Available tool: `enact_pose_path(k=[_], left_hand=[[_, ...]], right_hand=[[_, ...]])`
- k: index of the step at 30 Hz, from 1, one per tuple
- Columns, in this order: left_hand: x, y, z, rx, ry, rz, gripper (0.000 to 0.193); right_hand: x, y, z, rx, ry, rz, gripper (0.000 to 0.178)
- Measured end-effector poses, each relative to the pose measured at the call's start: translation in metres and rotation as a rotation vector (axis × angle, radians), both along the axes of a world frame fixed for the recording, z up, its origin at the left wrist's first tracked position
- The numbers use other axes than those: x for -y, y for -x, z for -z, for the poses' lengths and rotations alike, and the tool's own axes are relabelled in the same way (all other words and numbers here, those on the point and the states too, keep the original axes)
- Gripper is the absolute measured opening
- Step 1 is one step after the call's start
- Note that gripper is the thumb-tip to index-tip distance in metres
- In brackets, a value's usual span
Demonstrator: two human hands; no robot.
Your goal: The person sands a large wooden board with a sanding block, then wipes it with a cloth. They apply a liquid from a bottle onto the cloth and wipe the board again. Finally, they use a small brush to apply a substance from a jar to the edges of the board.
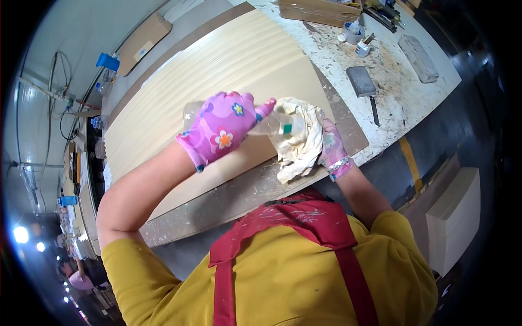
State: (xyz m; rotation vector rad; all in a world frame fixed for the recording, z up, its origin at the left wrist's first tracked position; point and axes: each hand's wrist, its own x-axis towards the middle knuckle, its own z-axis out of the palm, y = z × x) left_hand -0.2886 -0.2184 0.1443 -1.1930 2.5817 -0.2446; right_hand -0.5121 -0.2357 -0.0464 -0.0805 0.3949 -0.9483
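My left hand (225,122), in a pink flowered glove, is closed around a clear plastic bottle (263,126). The bottle lies nearly level, its neck end with a small green patch pointing right against a crumpled cream rag (302,146). My right hand (333,144), gloved alike, grips the rag's right side; its fingers are partly hidden by the folds. Beneath both hands is a large pale wood-coloured panel (217,60), rippled on its far part and smooth nearer me. The rag covers part of the panel's near right edge.
The panel rests on a brown board (348,127) on a paint-stained white table (391,54). To the right are a grey block (361,81), a dark-handled scraper (374,110), a long grey slab (417,58) and small pots (363,48). A cardboard box (321,12) stands at the back.
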Motion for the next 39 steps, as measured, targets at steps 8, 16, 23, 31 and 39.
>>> enact_pose_path(k=[8,16,23,31,39], left_hand=[[-0.004,0.03,0.006,0.013,-0.058,0.072,0.065],[0.019,0.029,0.001,0.011,0.03,0.002,0.059],[0.026,0.017,0.0,0.109,0.052,-0.017,0.06],[0.014,0.031,-0.003,0.044,0.039,0.017,0.061],[0.048,0.031,-0.003,0.057,0.127,0.055,0.062]], right_hand=[[0.0,0.027,0.022,-0.206,0.019,0.027,0.049],[0.009,0.035,0.013,-0.121,0.044,-0.019,0.039],[0.016,0.049,0.04,-0.081,-0.055,0.085,0.04],[0.015,0.05,0.018,-0.111,0.055,0.052,0.042],[0.027,0.06,0.004,-0.052,0.003,0.109,0.049]])
